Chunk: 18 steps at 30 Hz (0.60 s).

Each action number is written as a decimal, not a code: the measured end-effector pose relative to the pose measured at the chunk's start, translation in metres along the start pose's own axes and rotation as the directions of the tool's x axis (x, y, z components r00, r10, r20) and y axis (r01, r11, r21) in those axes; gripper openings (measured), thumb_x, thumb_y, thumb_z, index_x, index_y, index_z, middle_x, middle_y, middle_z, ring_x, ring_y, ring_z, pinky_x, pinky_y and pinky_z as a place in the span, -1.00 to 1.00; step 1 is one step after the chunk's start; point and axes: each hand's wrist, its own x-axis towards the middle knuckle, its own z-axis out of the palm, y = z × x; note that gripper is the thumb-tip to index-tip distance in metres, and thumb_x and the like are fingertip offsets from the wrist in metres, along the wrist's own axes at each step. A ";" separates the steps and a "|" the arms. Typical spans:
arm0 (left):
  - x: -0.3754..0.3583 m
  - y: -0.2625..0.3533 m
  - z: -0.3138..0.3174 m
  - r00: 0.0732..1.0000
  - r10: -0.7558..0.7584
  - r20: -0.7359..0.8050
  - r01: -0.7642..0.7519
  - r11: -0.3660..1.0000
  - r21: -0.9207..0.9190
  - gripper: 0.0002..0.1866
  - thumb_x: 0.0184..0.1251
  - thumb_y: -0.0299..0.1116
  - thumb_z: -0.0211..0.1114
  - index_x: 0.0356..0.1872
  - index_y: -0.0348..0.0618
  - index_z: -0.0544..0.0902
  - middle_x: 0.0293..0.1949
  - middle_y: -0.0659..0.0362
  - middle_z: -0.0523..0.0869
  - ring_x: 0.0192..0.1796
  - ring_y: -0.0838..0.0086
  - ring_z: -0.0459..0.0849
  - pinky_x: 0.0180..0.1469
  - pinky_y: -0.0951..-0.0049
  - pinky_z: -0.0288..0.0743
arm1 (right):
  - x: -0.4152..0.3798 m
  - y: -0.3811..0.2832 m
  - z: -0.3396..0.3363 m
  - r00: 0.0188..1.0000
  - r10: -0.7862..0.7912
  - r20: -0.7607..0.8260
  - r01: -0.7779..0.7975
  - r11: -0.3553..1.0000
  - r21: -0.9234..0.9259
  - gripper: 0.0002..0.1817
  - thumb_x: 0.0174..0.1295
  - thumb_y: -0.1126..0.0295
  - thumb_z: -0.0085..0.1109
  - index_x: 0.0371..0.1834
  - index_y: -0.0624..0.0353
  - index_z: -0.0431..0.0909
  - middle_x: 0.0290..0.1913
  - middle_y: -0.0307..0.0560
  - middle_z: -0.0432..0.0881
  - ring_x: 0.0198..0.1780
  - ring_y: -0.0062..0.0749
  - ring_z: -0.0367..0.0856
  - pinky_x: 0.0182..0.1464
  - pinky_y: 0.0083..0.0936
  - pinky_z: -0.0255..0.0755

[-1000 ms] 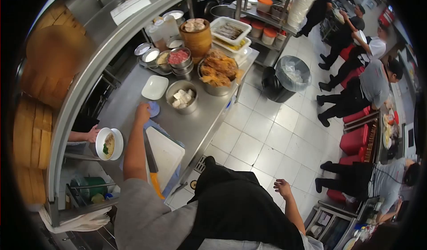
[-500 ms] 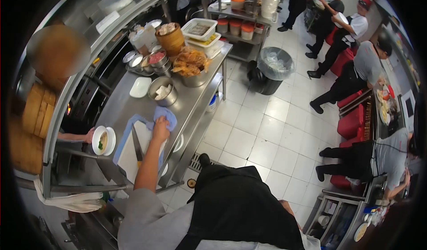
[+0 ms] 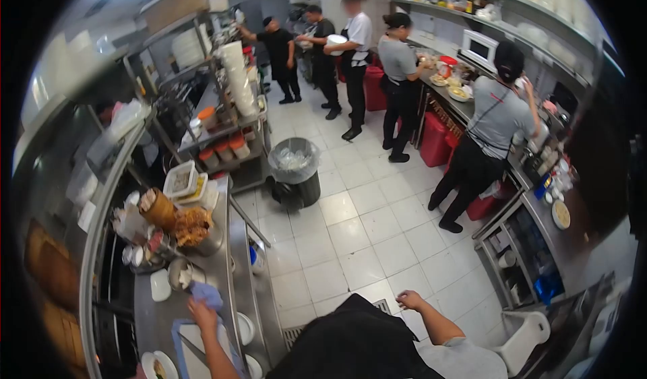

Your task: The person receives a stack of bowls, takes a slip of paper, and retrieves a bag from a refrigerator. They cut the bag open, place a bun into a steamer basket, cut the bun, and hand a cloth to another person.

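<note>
My left hand [image 3: 202, 311] is closed on a folded blue cloth [image 3: 206, 295] on the steel counter. Just below it lies a cutting board [image 3: 195, 360] with a blue cloth around its edge and a knife [image 3: 191, 344] on top. Beyond the cloth stands a metal pot [image 3: 192, 275] with pale pieces inside, beside a white dish [image 3: 160, 285]. White bowls with food [image 3: 159, 366] are at the lower left, partly cut off. My right hand [image 3: 408, 299] hangs in the air over the floor, fingers loosely apart, with nothing visible in it.
A metal pot of browned meat [image 3: 194, 231] and a wooden container [image 3: 156, 207] stand farther along the counter. A lined trash bin [image 3: 294, 167] stands on the tiled floor. Several people work along the right-hand counter and at the back. A white chair [image 3: 526, 338] is at the lower right.
The view has swung up and to the right, showing more of the back and right side. My left hand stays on the blue cloth. My right hand has come into fuller view.
</note>
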 end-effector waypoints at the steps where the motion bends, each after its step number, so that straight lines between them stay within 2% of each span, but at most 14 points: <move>1: -0.006 -0.013 0.010 0.986 -0.099 0.137 0.097 0.995 0.019 -0.47 -0.11 -0.52 0.28 0.05 -0.21 0.61 0.37 -0.21 0.20 0.40 -0.15 0.16 0.45 -0.05 0.04 | 0.000 0.035 0.002 0.999 -0.036 -0.040 0.032 0.993 -0.111 -0.62 0.16 0.24 0.34 -0.05 0.27 0.59 -0.26 0.00 0.72 -0.33 -0.33 0.72 -0.33 -0.38 0.65; 2: -0.011 -0.007 0.014 0.996 -0.049 0.071 0.052 0.998 -0.035 -0.46 -0.11 -0.48 0.31 0.06 -0.23 0.60 0.37 -0.23 0.20 0.41 -0.15 0.15 0.45 -0.05 0.01 | 0.001 0.053 0.009 0.994 -0.075 -0.081 0.056 0.974 -0.220 -0.62 0.14 0.23 0.35 -0.08 0.26 0.61 -0.29 0.00 0.72 -0.36 -0.33 0.72 -0.35 -0.38 0.66; 3: -0.015 0.003 0.021 0.999 0.024 0.023 -0.023 0.999 -0.047 -0.47 -0.11 -0.47 0.31 0.05 -0.24 0.60 0.36 -0.23 0.22 0.40 -0.15 0.17 0.44 -0.05 0.04 | -0.031 0.044 0.011 0.993 0.119 -0.025 -0.122 0.975 -0.185 -0.63 0.11 0.20 0.37 -0.14 0.26 0.65 -0.34 -0.03 0.72 -0.40 -0.33 0.71 -0.38 -0.36 0.66; 4: -0.028 0.015 0.025 0.996 0.086 -0.013 -0.087 0.995 -0.054 -0.48 -0.10 -0.46 0.32 0.05 -0.24 0.60 0.35 -0.23 0.24 0.39 -0.14 0.19 0.42 -0.04 0.07 | -0.045 0.069 0.015 0.987 0.159 0.009 -0.155 0.970 -0.188 -0.61 0.13 0.15 0.35 -0.15 0.25 0.66 -0.28 -0.02 0.73 -0.36 -0.32 0.72 -0.38 -0.38 0.67; 6: -0.049 0.071 0.029 0.981 0.125 0.150 -0.047 0.895 -0.444 -0.52 -0.05 -0.44 0.33 0.02 -0.25 0.59 0.26 -0.22 0.37 0.35 -0.10 0.27 0.38 -0.02 0.14 | -0.088 0.100 0.028 0.955 0.294 0.029 -0.280 0.933 -0.228 -0.59 0.16 0.11 0.33 -0.15 0.26 0.67 -0.21 -0.02 0.72 -0.32 -0.31 0.73 -0.33 -0.34 0.67; 7: -0.068 0.096 0.045 0.959 0.248 0.140 -0.177 0.904 -0.390 -0.57 0.00 -0.42 0.34 -0.01 -0.24 0.59 0.16 -0.18 0.47 0.30 -0.06 0.34 0.35 0.01 0.18 | -0.091 0.137 0.032 0.915 0.379 0.138 -0.339 0.909 -0.244 -0.56 0.17 0.09 0.31 -0.09 0.26 0.65 -0.16 -0.02 0.71 -0.27 -0.31 0.73 -0.28 -0.29 0.67; 8: -0.088 0.119 0.064 0.918 0.307 0.251 -0.149 0.854 -0.498 -0.60 0.06 -0.41 0.35 -0.01 -0.22 0.59 0.11 -0.14 0.52 0.27 -0.02 0.40 0.33 0.07 0.24 | -0.117 0.148 0.039 0.903 0.402 0.148 -0.368 0.905 -0.212 -0.56 0.17 0.09 0.32 -0.08 0.26 0.65 -0.16 -0.04 0.71 -0.26 -0.31 0.72 -0.26 -0.28 0.66; 9: -0.111 0.141 0.072 0.832 0.419 0.363 -0.147 0.798 -0.584 -0.58 0.13 -0.36 0.35 0.04 -0.24 0.58 0.11 -0.13 0.55 0.15 0.04 0.53 0.22 0.14 0.39 | -0.147 0.152 0.042 0.891 0.427 0.154 -0.398 0.898 -0.185 -0.55 0.17 0.09 0.32 -0.06 0.25 0.64 -0.17 -0.05 0.71 -0.25 -0.32 0.72 -0.25 -0.27 0.66; 10: -0.139 0.156 0.093 0.704 0.475 0.527 -0.014 0.752 -0.659 -0.58 0.15 -0.31 0.34 0.03 -0.28 0.58 0.01 -0.14 0.61 0.07 0.10 0.60 0.14 0.15 0.44 | -0.171 0.158 0.047 0.886 0.446 0.129 -0.417 0.886 -0.202 -0.52 0.20 0.07 0.28 -0.02 0.26 0.63 -0.18 -0.01 0.71 -0.24 -0.28 0.72 -0.25 -0.28 0.65; 11: -0.169 0.170 0.111 0.538 0.539 0.648 0.135 0.704 -0.697 -0.57 0.18 -0.26 0.33 0.03 -0.32 0.59 -0.09 -0.15 0.67 -0.02 0.16 0.67 0.05 0.16 0.50 | -0.194 0.165 0.053 0.880 0.464 0.103 -0.435 0.873 -0.218 -0.49 0.23 0.04 0.24 0.02 0.27 0.62 -0.20 0.04 0.72 -0.22 -0.25 0.73 -0.26 -0.29 0.64; 13: -0.214 0.200 0.112 0.154 0.580 0.800 0.089 0.798 -0.596 -0.53 0.25 -0.18 0.29 0.07 -0.32 0.59 -0.14 -0.13 0.71 -0.06 0.17 0.69 0.05 0.17 0.51 | -0.223 0.180 0.054 0.876 0.468 0.118 -0.447 0.878 -0.171 -0.50 0.20 0.09 0.27 0.04 0.29 0.60 -0.18 0.02 0.70 -0.22 -0.28 0.71 -0.25 -0.30 0.63; 15: -0.257 0.211 0.117 0.098 0.630 0.770 0.064 0.768 -0.637 -0.55 0.25 -0.17 0.29 0.04 -0.29 0.62 -0.17 -0.08 0.73 -0.06 0.21 0.70 0.04 0.25 0.52 | -0.234 0.227 0.056 0.977 0.164 0.139 -0.130 0.965 -0.228 -0.54 0.18 0.09 0.29 -0.05 0.28 0.62 -0.26 -0.03 0.70 -0.26 -0.32 0.71 -0.28 -0.31 0.63; 16: -0.277 0.201 0.125 0.039 0.666 0.745 0.030 0.744 -0.667 -0.57 0.24 -0.16 0.30 0.01 -0.26 0.65 -0.20 -0.04 0.75 -0.06 0.24 0.71 0.04 0.34 0.54 | -0.247 0.220 0.061 0.976 0.167 0.141 -0.132 0.965 -0.228 -0.54 0.18 0.09 0.29 -0.05 0.28 0.62 -0.26 -0.03 0.70 -0.26 -0.32 0.71 -0.28 -0.31 0.63; 18: -0.303 0.171 0.158 0.012 0.701 0.713 0.059 0.711 -0.700 -0.56 0.25 -0.10 0.28 -0.01 -0.26 0.67 -0.16 -0.03 0.75 -0.06 0.26 0.71 0.04 0.34 0.54 | -0.267 0.196 0.068 0.903 0.429 -0.021 -0.427 0.902 0.072 -0.56 0.16 0.10 0.30 -0.09 0.25 0.62 -0.29 -0.05 0.69 -0.29 -0.35 0.71 -0.31 -0.32 0.64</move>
